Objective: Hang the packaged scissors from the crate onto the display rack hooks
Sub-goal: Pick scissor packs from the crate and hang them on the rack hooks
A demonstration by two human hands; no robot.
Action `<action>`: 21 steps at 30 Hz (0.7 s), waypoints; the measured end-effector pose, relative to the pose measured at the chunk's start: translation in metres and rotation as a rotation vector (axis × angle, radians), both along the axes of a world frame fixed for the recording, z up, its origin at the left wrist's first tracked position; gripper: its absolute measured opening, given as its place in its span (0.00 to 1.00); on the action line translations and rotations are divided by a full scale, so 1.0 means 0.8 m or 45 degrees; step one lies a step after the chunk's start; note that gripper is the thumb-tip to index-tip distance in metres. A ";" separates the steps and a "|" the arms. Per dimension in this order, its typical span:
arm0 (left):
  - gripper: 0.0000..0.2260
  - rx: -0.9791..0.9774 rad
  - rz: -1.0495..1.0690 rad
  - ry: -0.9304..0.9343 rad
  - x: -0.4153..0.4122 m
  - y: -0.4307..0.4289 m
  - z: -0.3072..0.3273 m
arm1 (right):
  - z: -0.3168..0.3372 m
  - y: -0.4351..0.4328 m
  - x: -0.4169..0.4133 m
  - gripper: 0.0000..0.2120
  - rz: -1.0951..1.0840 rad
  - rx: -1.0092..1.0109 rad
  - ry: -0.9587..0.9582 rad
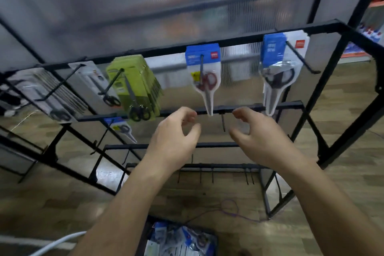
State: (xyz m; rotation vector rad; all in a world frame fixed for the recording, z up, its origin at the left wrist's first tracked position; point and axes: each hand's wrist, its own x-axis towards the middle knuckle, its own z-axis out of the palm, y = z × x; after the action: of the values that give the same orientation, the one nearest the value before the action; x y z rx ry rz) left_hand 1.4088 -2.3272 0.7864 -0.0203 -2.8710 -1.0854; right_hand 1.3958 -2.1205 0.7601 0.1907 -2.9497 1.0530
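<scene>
Display rack (162, 50) fills my view, black bars with hooks sticking out toward me. Along the top row: a green stack (135, 85), a red-handled pack (204, 77) and a dark-handled stack (278, 68) on the right. The crate (144, 235) sits on the floor at my feet, with the loose packaged scissors (182, 239) still in it.

My left hand (176, 131) and right hand (255, 133) are up at the middle bar, apart, fingers loosely curled, holding nothing. So I reckon the job now is to go down for the next pack. I'd take one only, pinch it by the header card, keep the hang hole clear of my fingers, line the hole up with the hook tip and slide it right back to the bar. That bare hook (223, 122) between my hands looks like a fair candidate.

What I can't tell: the crate runs off the bottom edge, so no count of what's left. Everything's a bit blurred, so the card print is unreadable. The grey packs far left smear together.
</scene>
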 end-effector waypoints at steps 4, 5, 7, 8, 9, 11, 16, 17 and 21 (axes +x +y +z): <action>0.16 -0.130 0.016 0.063 0.049 -0.101 -0.016 | 0.005 -0.084 0.047 0.27 0.017 0.189 0.018; 0.17 -0.180 0.012 0.072 0.062 -0.129 -0.021 | 0.004 -0.108 0.061 0.28 0.017 0.238 0.020; 0.21 -0.321 -0.006 0.072 0.087 -0.183 -0.031 | 0.001 -0.156 0.091 0.29 -0.006 0.319 0.000; 0.23 -0.384 0.005 0.056 0.100 -0.211 -0.036 | -0.002 -0.181 0.106 0.30 -0.023 0.360 -0.018; 0.24 -0.427 0.030 0.035 0.114 -0.237 -0.041 | -0.006 -0.205 0.120 0.31 -0.049 0.399 -0.036; 0.26 -0.478 0.074 0.007 0.136 -0.284 -0.050 | -0.010 -0.248 0.144 0.32 -0.100 0.465 -0.065; 0.28 -0.509 0.070 -0.051 0.187 -0.352 -0.065 | -0.013 -0.313 0.198 0.33 -0.075 0.602 -0.150; 0.28 -0.503 0.067 -0.051 0.195 -0.357 -0.066 | -0.011 -0.318 0.204 0.34 -0.071 0.615 -0.160; 0.27 -0.525 0.050 -0.049 0.217 -0.366 -0.073 | -0.011 -0.324 0.222 0.32 -0.057 0.648 -0.140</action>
State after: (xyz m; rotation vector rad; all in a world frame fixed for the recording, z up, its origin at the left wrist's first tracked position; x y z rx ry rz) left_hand 1.5823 -2.6198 0.7278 0.0339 -3.0584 -0.4766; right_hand 1.5737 -2.3799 0.7514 0.0660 -3.2417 0.2967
